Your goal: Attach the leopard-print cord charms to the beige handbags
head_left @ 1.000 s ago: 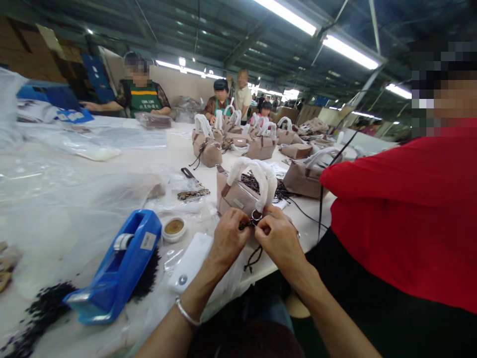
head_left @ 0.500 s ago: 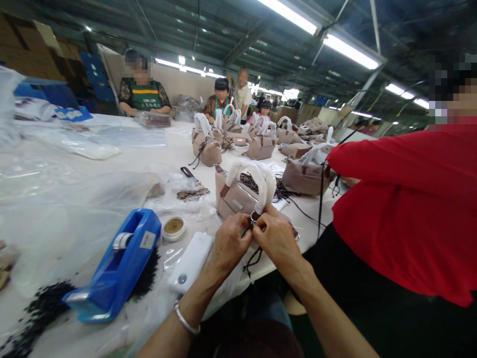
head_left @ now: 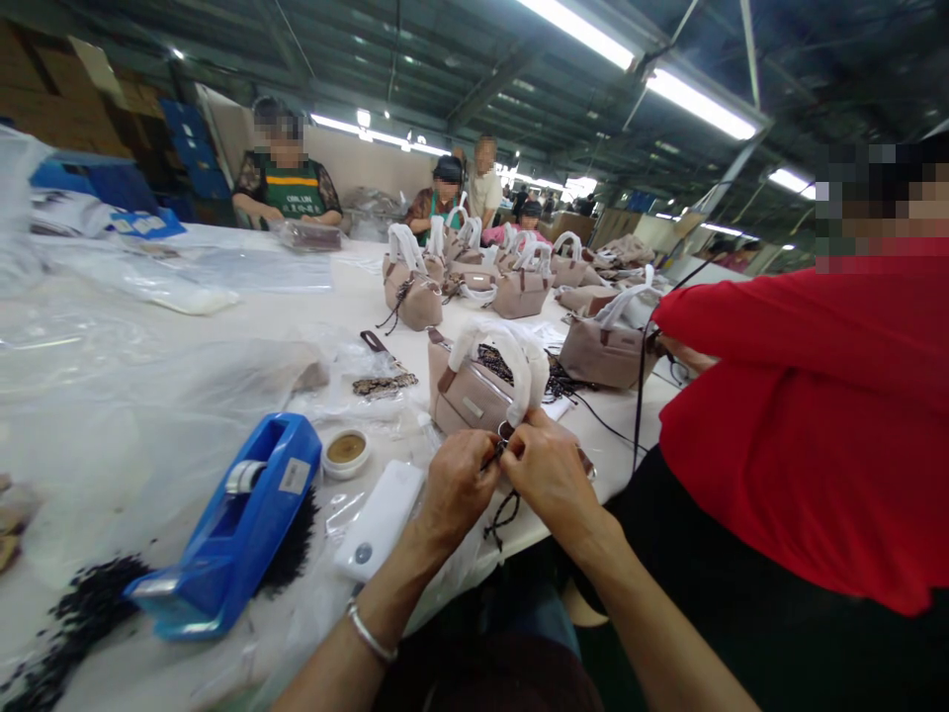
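Observation:
A small taupe handbag (head_left: 469,394) with white-wrapped handles stands on the white table (head_left: 244,326) in front of me. My left hand (head_left: 456,485) and my right hand (head_left: 549,470) meet at the metal ring (head_left: 505,431) on its near end. Both hands pinch a dark braided cord (head_left: 504,509) that hangs down below my fingers. My fingers are closed tight on the cord at the ring.
A blue tape dispenser (head_left: 229,524), a white flat device (head_left: 378,519), a small round tin (head_left: 346,452) and piles of dark beads (head_left: 81,603) lie to my left. More handbags (head_left: 519,287) stand farther back. A person in red (head_left: 801,415) sits close on my right; others work across the table.
My hands have stayed at the ring, with small finger shifts on the cord. The person in red has leaned back a little and an arm now shows near the handbag beside them.

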Demonstrator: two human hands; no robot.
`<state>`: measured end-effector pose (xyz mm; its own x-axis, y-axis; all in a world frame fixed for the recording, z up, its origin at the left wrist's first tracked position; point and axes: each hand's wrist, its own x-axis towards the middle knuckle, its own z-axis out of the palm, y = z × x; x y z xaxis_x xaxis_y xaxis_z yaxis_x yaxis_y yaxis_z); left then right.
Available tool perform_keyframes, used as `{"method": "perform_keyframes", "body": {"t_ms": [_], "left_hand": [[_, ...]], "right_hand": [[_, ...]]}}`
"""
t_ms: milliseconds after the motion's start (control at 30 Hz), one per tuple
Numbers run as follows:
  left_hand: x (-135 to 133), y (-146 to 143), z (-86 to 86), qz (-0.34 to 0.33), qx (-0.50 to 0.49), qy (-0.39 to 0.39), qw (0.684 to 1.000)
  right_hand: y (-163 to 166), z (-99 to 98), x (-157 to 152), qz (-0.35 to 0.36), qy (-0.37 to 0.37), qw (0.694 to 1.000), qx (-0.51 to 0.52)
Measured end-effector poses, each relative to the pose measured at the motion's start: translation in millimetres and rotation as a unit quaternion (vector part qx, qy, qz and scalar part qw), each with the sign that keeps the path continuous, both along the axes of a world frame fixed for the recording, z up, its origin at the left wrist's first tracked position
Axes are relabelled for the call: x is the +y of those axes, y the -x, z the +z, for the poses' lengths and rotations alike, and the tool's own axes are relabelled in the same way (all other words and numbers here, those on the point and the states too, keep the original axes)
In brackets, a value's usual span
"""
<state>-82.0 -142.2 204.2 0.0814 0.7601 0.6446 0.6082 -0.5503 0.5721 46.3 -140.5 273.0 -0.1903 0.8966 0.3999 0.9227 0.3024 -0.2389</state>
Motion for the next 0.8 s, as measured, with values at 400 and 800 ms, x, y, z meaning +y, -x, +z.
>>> {"method": "perform_keyframes", "body": {"t_ms": [400,800], "left_hand": [[1,4,5.3,-0.093,-0.144,0.086,0.981],[41,-1,15.0,-0.226,-0.351,0.332,0.846]], "right_hand": [[-6,-9.6,-3,0.031,-0.023,0.999,-0.014],[-13,-12.7,-6,0.045,-0.022,0.999,0.022]]}}
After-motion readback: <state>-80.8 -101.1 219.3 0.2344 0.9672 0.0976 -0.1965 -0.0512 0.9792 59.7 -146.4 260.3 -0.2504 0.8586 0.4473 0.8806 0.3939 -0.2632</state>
